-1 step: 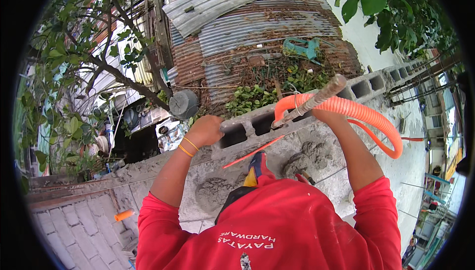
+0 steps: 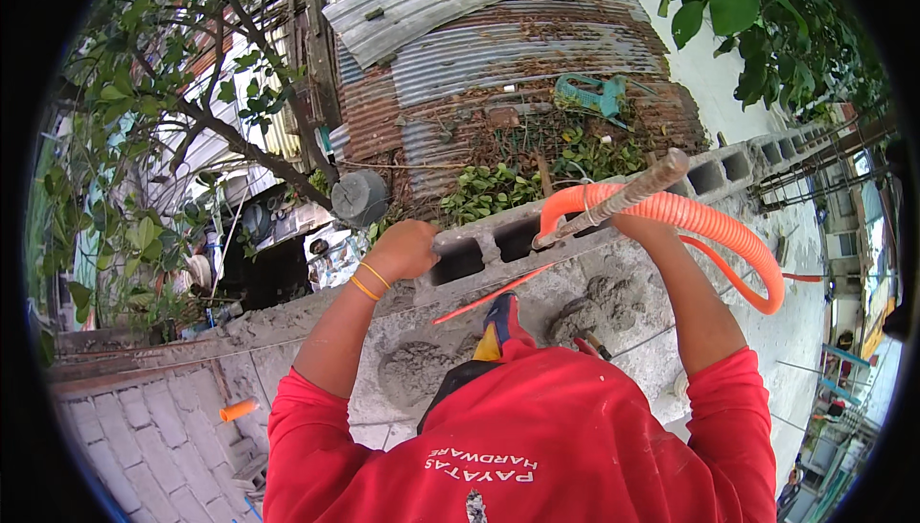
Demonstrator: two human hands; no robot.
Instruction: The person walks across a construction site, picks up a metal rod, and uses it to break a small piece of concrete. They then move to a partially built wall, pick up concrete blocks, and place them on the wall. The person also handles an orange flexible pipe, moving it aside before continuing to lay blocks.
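Observation:
A grey concrete hollow block lies along the top of the wall in front of me. My left hand, with yellow bands at the wrist, is closed on its left end. My right hand reaches the block's right end; an orange corrugated hose covers its fingers, so their grip is hidden. The hose bends down at the block and loops away to the right. A ribbed steel bar slants up out of the block area, its tip pointing toward me and right.
Wet mortar is heaped on the concrete surface near my foot. A trowel-like handle lies right of it. Further hollow blocks continue the row rightward. Beyond are a rusty corrugated roof, a grey bucket and tree branches.
The view has shifted slightly, so the scene sits a little further right and lower. Both hands stay at the block, and the hose and bar keep their places.

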